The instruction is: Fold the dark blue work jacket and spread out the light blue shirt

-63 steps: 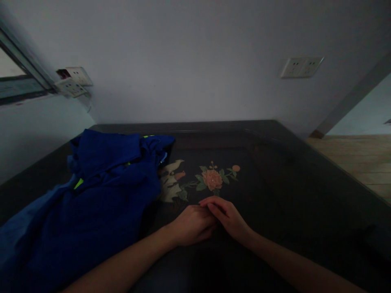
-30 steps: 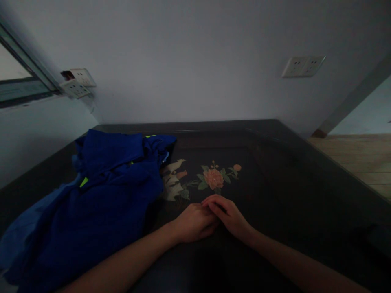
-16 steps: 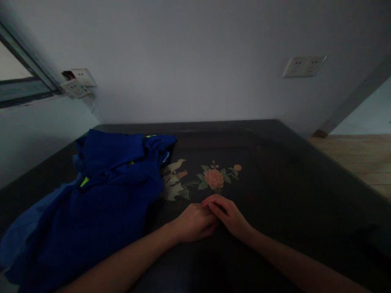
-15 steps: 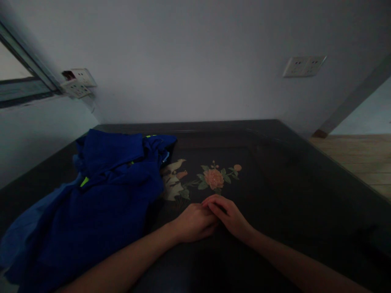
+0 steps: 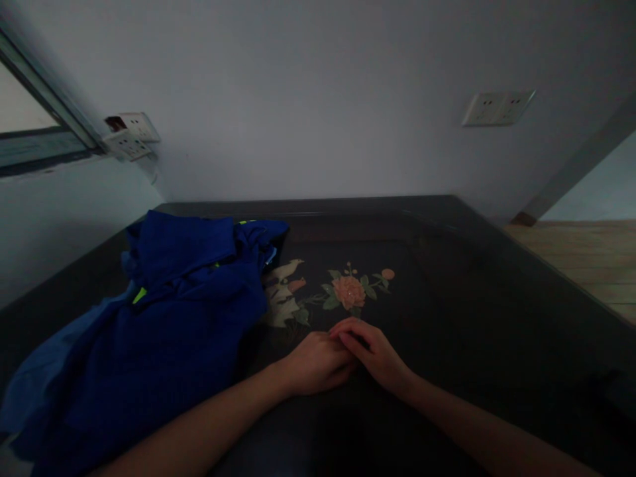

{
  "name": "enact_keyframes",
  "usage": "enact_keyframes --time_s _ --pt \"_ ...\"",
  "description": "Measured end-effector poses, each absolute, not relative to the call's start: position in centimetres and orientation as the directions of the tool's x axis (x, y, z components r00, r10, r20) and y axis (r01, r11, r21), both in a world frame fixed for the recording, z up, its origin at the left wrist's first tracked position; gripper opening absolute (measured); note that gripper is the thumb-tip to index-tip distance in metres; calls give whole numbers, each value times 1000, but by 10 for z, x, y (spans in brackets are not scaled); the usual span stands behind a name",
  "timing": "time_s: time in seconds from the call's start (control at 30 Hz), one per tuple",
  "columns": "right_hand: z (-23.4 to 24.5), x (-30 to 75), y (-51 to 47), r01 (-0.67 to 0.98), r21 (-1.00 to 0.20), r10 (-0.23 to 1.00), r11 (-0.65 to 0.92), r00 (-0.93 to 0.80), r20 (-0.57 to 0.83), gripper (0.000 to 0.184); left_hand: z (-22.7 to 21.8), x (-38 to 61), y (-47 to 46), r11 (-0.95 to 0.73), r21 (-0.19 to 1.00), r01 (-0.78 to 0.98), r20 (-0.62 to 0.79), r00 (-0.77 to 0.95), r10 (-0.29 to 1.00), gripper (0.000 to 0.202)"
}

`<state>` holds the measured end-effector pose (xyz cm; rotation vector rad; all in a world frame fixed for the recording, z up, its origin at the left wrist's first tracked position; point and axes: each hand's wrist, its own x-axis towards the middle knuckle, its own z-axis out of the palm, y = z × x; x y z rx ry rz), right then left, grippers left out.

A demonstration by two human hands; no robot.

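Note:
My left hand (image 5: pixel 319 363) rests on the dark tabletop (image 5: pixel 477 318), its fingers curled in and closed. Over its knuckles and fingers lie the fingers of my right hand (image 5: pixel 376 354), pressed together and bent, with the thumb against the left hand too. No object shows in either hand. Just beyond them is a painted flower (image 5: pixel 349 291) with leaves and pale birds on the table surface. A rumpled heap of blue clothing (image 5: pixel 189 331), with small yellow-green patches, lies left of my hands and close to my left forearm.
A lighter blue cloth (image 5: pixel 54 368) sticks out under the heap's left side. The table's back edge meets a pale wall (image 5: pixel 308 99) with a double socket (image 5: pixel 498 108) at right. More sockets (image 5: pixel 132 136) hang by a window frame (image 5: pixel 54 93). Wooden floor (image 5: pixel 586 255) shows at right.
Both hands keep the same pose and place, and the clothing lies as before. The view has shifted very slightly.

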<state>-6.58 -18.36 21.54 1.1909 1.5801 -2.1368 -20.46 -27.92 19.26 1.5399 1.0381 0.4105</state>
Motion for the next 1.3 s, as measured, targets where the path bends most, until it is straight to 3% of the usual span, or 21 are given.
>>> enact_keyframes --time_s 1.3 --pt "211 -70 -183 631 -678 260 -377 -630 -731 21 190 -208 -276 130 926 355 -320 554 769 13"
